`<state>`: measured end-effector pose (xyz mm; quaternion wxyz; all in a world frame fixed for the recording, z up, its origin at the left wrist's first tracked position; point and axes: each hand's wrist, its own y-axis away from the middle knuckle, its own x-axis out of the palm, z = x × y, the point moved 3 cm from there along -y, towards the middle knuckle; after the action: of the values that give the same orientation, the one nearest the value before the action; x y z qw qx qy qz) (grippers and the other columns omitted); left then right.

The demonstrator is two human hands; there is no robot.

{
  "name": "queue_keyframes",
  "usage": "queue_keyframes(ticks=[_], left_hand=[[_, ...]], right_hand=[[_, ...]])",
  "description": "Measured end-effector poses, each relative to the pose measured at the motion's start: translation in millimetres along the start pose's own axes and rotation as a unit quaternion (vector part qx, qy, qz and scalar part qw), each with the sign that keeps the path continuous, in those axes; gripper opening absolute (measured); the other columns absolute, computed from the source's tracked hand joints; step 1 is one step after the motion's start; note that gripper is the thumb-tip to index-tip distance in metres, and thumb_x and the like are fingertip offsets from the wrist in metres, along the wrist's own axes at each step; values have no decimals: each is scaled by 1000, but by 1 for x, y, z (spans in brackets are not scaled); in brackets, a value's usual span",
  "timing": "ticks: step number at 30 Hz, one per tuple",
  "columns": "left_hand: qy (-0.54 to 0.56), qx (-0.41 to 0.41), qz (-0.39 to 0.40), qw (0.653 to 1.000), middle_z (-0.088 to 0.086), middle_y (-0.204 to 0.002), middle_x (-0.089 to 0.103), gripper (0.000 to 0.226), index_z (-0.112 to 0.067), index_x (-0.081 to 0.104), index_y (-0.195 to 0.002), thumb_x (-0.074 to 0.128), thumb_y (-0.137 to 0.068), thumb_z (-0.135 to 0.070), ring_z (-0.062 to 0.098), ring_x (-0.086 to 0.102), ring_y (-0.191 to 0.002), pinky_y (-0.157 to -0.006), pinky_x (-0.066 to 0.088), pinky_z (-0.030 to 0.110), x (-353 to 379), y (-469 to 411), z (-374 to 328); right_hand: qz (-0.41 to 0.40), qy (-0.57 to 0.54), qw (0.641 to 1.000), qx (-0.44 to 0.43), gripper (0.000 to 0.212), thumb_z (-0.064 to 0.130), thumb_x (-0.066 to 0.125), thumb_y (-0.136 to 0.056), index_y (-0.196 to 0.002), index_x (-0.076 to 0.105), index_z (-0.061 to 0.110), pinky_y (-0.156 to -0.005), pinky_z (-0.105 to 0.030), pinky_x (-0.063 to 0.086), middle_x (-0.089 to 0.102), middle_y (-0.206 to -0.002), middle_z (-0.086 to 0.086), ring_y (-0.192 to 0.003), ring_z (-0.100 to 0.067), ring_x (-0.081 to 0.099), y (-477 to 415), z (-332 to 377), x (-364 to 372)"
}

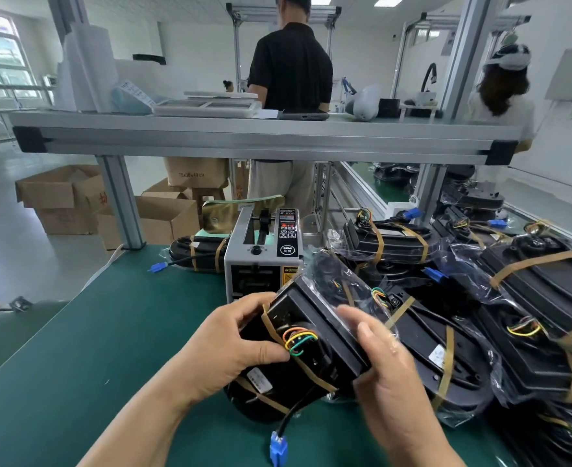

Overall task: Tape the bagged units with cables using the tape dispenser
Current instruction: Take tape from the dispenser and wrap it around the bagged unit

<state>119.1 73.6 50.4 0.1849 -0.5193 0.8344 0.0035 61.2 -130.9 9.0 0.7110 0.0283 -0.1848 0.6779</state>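
Observation:
A black bagged unit (315,335) with coloured wires and brown tape strips sits tilted in front of me, just above the green table. My left hand (230,345) grips its left end, thumb by the wires. My right hand (379,358) holds its right side with fingers curled over the plastic bag. A cable with a blue plug (278,448) hangs from the unit. The grey tape dispenser (264,251) stands right behind it.
Several taped bagged units (530,298) pile up to the right. One more taped unit (200,254) lies left of the dispenser. An aluminium shelf (261,136) crosses overhead. A person in black stands beyond it, another at the far right. Cardboard boxes (62,197) sit on the floor.

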Motion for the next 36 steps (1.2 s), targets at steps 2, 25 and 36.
queue_keyframes(ticks=[2, 25, 36], left_hand=[[-42, 13, -38, 998, -15, -118, 69, 64, -53, 64, -113, 90, -59, -30, 3, 64, -110, -97, 48, 28, -6, -1, -7], [-387, 50, 83, 917, -29, -104, 54, 72, -41, 62, -123, 77, -53, -48, -2, 48, -107, -101, 38, 39, 10, -9, 4], [-86, -120, -104, 984, -22, -96, 74, 24, -34, 76, -99, 80, -76, -32, -4, 67, -90, -78, 45, 16, -27, -17, -2]], right_hand=[[-20, 31, 999, -33, 34, 31, 69, -81, -114, 73, 33, -97, -31, 53, 71, -125, 0, -122, -13, 63, -2, 11, -9], [47, 190, 980, 42, 38, 51, 43, -97, -115, 73, 36, -99, -41, 50, 74, -115, 5, -112, -14, 68, 0, -19, -10], [-129, 179, 975, 20, 43, 30, 38, -107, -90, 76, 40, -76, -19, 52, 77, -94, 14, -90, -1, 70, 10, -28, 18]])
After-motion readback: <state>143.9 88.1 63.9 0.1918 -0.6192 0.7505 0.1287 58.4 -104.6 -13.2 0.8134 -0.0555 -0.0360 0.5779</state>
